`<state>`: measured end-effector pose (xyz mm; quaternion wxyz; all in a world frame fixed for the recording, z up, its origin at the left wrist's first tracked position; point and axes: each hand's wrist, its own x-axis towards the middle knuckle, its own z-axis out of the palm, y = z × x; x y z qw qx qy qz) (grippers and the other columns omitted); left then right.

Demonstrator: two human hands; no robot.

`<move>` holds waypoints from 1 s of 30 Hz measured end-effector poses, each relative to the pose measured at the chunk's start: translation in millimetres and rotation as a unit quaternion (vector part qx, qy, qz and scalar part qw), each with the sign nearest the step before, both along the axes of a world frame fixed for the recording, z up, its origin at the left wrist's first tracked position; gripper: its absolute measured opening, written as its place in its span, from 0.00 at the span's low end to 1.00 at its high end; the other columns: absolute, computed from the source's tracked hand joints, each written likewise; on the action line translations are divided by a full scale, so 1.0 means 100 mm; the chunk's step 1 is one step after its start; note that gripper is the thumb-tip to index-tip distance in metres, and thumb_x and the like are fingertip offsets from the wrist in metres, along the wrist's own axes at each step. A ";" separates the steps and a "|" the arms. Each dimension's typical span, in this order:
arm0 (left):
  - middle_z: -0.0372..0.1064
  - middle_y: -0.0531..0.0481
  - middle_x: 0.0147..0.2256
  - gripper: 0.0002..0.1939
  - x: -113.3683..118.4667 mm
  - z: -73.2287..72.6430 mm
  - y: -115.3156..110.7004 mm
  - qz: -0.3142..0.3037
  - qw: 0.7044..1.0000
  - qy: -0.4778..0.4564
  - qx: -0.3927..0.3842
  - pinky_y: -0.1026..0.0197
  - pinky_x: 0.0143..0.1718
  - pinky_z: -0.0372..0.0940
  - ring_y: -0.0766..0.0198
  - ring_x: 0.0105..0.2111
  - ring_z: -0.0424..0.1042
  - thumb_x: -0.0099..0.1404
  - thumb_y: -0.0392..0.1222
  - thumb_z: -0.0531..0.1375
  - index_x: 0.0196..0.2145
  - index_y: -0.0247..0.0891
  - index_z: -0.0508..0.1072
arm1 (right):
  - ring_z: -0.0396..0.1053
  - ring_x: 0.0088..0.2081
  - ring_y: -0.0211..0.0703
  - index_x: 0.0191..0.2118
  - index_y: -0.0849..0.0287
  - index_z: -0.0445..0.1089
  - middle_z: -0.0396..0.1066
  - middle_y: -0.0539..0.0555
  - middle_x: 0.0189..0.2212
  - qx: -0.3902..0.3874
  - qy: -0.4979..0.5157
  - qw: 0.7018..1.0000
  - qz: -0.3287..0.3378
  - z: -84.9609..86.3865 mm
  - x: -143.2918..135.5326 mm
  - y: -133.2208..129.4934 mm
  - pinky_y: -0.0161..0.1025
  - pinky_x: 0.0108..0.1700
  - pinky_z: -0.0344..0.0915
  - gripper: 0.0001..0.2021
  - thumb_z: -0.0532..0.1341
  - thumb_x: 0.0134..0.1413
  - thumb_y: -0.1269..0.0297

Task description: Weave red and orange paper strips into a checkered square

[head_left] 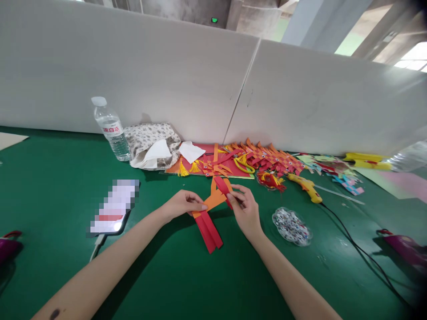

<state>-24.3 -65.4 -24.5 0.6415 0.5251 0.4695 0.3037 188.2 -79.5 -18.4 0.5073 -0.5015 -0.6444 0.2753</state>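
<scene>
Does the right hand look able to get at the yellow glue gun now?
Probably yes: nothing seems to stand between the right hand and the glue gun, though that hand is pinching a red strip.

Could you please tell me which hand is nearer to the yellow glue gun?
Right. The right hand is just left of the yellow glue gun; the left hand is farther left, pinching the paper strips.

Single head-worn view: looks forward and down over green tabletop (160, 275), partition (150, 66) beyond; hands mid-frame.
</scene>
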 end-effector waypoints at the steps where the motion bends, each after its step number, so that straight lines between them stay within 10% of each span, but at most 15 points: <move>1: 0.72 0.52 0.21 0.16 0.00 0.00 0.00 0.000 1.000 0.001 0.001 0.69 0.22 0.61 0.70 0.21 0.67 0.44 0.49 0.69 0.26 0.35 0.75 | 0.73 0.40 0.45 0.45 0.54 0.64 0.73 0.55 0.36 0.000 0.002 1.000 0.000 0.00 0.00 0.00 0.40 0.39 0.69 0.13 0.59 0.54 0.59; 30: 0.67 0.57 0.19 0.20 0.01 0.03 -0.02 0.014 0.999 -0.036 0.016 0.69 0.22 0.62 0.73 0.19 0.64 0.46 0.48 0.68 0.30 0.36 0.66 | 0.73 0.30 0.42 0.56 0.54 0.54 0.75 0.52 0.31 -0.057 -0.052 0.992 0.101 0.04 -0.04 -0.04 0.40 0.35 0.70 0.25 0.59 0.53 0.62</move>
